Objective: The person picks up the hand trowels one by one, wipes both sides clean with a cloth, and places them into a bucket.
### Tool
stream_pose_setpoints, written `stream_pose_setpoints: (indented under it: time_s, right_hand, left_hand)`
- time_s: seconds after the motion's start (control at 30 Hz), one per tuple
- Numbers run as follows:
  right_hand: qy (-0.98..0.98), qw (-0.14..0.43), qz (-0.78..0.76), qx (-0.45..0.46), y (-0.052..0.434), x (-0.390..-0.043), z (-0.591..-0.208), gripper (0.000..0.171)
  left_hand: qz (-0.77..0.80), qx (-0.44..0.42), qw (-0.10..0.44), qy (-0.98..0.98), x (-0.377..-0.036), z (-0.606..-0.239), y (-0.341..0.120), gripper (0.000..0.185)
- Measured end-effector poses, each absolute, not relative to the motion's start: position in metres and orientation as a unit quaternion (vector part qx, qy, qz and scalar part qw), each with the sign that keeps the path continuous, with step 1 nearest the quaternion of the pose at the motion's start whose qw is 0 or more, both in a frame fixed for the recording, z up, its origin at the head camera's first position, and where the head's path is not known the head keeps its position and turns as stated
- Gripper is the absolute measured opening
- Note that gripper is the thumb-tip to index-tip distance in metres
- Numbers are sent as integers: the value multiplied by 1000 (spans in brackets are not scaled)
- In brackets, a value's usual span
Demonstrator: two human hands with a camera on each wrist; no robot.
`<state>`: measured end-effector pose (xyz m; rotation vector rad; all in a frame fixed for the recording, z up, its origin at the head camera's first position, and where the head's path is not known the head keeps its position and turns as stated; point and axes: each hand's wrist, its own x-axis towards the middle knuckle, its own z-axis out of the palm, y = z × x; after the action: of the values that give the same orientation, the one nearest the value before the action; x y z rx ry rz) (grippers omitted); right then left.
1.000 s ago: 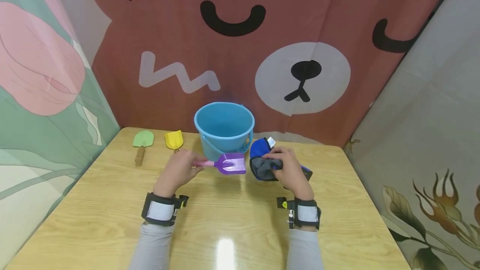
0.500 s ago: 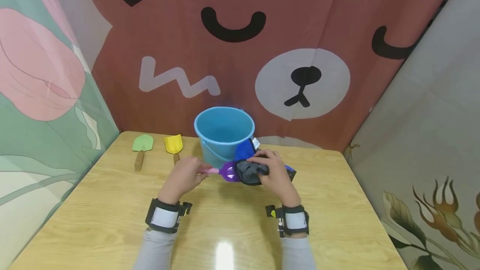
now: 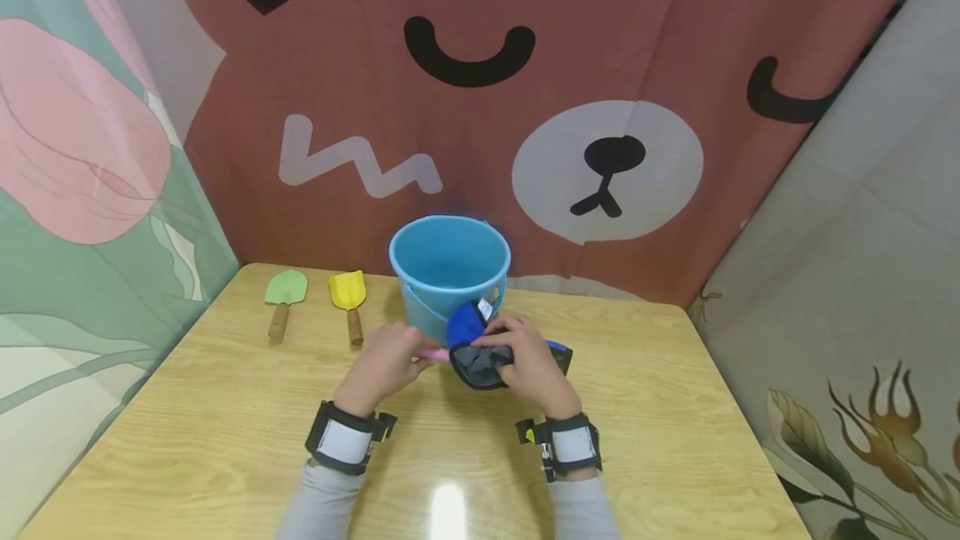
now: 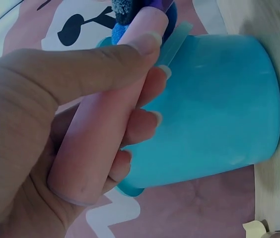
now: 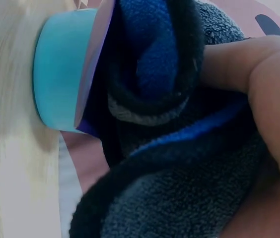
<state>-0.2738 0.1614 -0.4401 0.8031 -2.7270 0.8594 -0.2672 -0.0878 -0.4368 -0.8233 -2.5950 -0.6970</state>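
Observation:
My left hand (image 3: 386,367) grips the pink handle (image 4: 105,129) of a purple toy shovel just in front of the blue bucket (image 3: 448,273). My right hand (image 3: 528,365) holds a blue and grey cloth (image 3: 476,352) bunched over the shovel's blade, which is hidden in the head view. In the right wrist view the cloth (image 5: 175,124) presses against the purple blade (image 5: 93,74), with the bucket (image 5: 58,69) behind it. The bucket (image 4: 214,104) fills the left wrist view beyond my fingers (image 4: 145,116).
A green toy shovel (image 3: 283,298) and a yellow toy shovel (image 3: 349,300), both with wooden handles, lie on the wooden table (image 3: 225,440) at the back left. Printed curtains close in the table on three sides.
My right hand has carried the cloth leftward onto the purple shovel blade, covering it. Both hands have drawn together in front of the bucket.

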Motion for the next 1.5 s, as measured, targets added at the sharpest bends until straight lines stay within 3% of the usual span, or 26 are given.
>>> stream_pose_setpoints:
  time_s: [0.37, 1.5]
  right_hand:
    - [-920, 53, 299, 249, 163, -270, -452, 55]
    - [-928, 26, 297, 224, 172, -278, -450, 54]
  left_hand:
    - [-261, -301, 151, -905, -268, -445, -89, 13]
    - [-232, -248, 155, -928, -270, -431, -110, 14]
